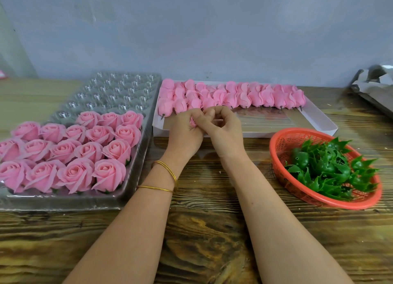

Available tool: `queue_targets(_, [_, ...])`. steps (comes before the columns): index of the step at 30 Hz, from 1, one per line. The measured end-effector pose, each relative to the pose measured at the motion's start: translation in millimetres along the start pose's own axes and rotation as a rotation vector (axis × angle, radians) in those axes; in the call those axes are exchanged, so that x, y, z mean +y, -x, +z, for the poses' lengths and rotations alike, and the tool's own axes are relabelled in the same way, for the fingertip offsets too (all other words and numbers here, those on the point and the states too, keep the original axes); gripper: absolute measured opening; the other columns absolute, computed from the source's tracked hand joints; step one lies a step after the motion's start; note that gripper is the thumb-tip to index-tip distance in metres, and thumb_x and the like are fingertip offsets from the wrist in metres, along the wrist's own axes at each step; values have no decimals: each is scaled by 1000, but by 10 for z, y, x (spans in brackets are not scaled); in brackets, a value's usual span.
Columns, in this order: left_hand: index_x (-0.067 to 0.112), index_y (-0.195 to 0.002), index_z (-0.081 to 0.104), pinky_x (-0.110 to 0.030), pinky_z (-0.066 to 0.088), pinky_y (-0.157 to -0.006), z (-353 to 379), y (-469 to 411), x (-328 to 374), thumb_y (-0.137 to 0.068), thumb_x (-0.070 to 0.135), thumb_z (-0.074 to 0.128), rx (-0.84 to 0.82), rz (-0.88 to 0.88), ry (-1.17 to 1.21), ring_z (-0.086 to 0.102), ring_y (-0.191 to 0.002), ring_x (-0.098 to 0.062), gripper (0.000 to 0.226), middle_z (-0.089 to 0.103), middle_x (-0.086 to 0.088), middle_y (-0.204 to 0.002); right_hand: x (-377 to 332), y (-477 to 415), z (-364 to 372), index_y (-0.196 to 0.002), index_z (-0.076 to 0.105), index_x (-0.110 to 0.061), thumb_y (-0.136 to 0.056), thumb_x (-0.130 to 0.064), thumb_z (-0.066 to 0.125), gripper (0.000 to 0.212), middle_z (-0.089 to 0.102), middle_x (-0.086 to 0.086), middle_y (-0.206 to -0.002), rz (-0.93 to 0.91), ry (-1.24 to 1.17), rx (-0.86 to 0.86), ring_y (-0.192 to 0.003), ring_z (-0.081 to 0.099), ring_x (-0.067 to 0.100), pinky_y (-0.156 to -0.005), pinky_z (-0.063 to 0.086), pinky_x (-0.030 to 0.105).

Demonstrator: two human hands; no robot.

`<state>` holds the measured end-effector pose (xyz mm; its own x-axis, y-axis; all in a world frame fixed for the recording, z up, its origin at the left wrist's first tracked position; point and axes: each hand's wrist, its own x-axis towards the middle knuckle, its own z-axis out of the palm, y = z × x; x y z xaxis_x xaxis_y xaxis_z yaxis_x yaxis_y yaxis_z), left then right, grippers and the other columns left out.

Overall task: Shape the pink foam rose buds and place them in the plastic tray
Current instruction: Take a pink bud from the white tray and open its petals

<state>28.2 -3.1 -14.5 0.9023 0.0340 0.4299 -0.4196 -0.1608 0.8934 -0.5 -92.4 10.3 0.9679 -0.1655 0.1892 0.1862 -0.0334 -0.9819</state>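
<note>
While both hands close around one pink foam rose bud (193, 122), left hand (187, 130) cupping it and right hand (223, 128) pinching its petals above the white box (308, 132), too hard a pinch could tear the foam before it reaches the plastic tray (136, 156).

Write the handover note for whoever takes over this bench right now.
Left hand: closed on a pink bud, mid-shaping.
Right hand: fingertips pinching at the same bud.
Unshaped buds lie in rows in the white box.
Done: shaped roses fill the near rows of the plastic tray.
Left: far tray pockets are empty; finish this bud, seat it, continue.
Green calyxes sit in the red basket.
</note>
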Motion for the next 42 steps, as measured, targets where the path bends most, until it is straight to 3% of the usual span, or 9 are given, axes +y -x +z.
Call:
queue_targets(10, [7,-63,53,-11,34,-49,-11,22,56,-93,22,62,13,20,-125,40,-49,3,35,46,7,-55,12,-11,1,-99,64,0,-79,-9,79,26,62,15,-89,19,-4,-6,-84,55,22,-88,52,54])
queue_targets(19, [22,-54,48,-13,33,-48,-12,37,68,-93,25,62,40,6,-195,43,-49,2,42,48,10,-52,63,-28,-5,-96,65,2,-81,-10,77,23,64,15,-87,7,-6,-8,-82,57,19,-82,54,46])
queue_targets(22, [9,-61,59,-19,38,-49,-27,21,59,-96,18,57,57,14,-233,51,-54,-2,36,56,0,-57,67,-37,6,-91,63,-1,-91,-8,64,7,62,12,-83,59,-125,-18,-80,59,20,-77,54,39])
queue_targets(25, [7,-62,53,-17,33,-49,-42,7,54,-96,20,56,112,38,-250,44,-54,-4,37,48,0,-57,77,-91,-19,-88,61,-2,-89,9,47,18,61,8,-76,120,-219,-7,-69,59,13,-69,51,26])
queue_targets(29, [3,-69,55,-38,43,-68,-37,-29,28,-93,23,59,170,26,-159,50,-70,-24,32,52,-13,-74,113,-96,-13,-91,60,2,-78,26,45,31,62,11,-78,53,-62,-76,-73,62,15,-77,54,30])
queue_targets(31, [13,-65,52,-44,47,-70,-30,-31,28,-89,29,60,175,-12,-78,51,-70,-26,30,51,-12,-73,121,-69,-6,-89,59,-2,-74,29,52,34,63,8,-77,30,-24,-171,-68,62,9,-70,54,21])
queue_targets(34, [27,-60,58,-54,54,-70,-26,-14,63,-81,42,63,137,-125,90,57,-65,-29,26,57,-1,-64,135,-47,11,-100,59,1,-71,28,59,40,64,15,-89,-1,-16,-266,-78,63,18,-70,54,21])
queue_targets(38, [26,-55,63,-33,52,-57,-13,-7,100,-72,55,67,107,-208,224,61,-58,-17,33,61,2,-56,136,-32,28,-112,58,8,-75,23,63,41,63,14,-92,-47,13,-243,-80,60,19,-70,51,17])
queue_targets(42, [26,-56,68,-28,52,-57,-34,3,119,-75,50,71,96,-215,261,63,-60,-15,30,64,3,-58,142,-33,13,-113,60,9,-79,19,63,36,62,10,-85,-74,20,-244,-79,58,18,-72,50,19])
